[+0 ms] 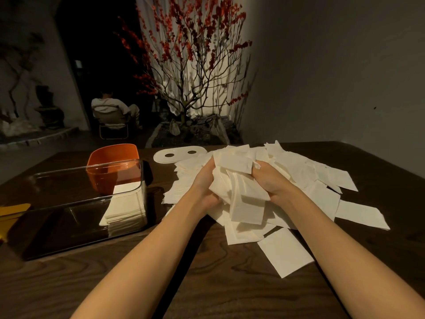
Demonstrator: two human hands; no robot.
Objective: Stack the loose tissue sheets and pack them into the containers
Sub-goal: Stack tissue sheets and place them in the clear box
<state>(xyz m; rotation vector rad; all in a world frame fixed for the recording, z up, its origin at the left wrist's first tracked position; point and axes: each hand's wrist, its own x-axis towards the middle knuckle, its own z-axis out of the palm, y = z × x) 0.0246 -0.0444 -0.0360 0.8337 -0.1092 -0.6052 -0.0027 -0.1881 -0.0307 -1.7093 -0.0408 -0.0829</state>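
A big heap of loose white tissue sheets [305, 176] covers the right half of the dark wooden table. My left hand [205, 180] and my right hand [270, 178] grip a crumpled bundle of tissue sheets [241, 192] between them, just above the heap. A clear rectangular container [69, 203] lies at the left, with a neat stack of tissues [125, 208] in its right end. Behind it stands an orange container [115, 157].
A white oval lid with two holes [177, 155] lies at the far edge beside the heap. A yellow object [11, 212] sits at the left edge. Single sheets [285, 252] lie toward me. A seated person and a red-blossom tree are beyond the table.
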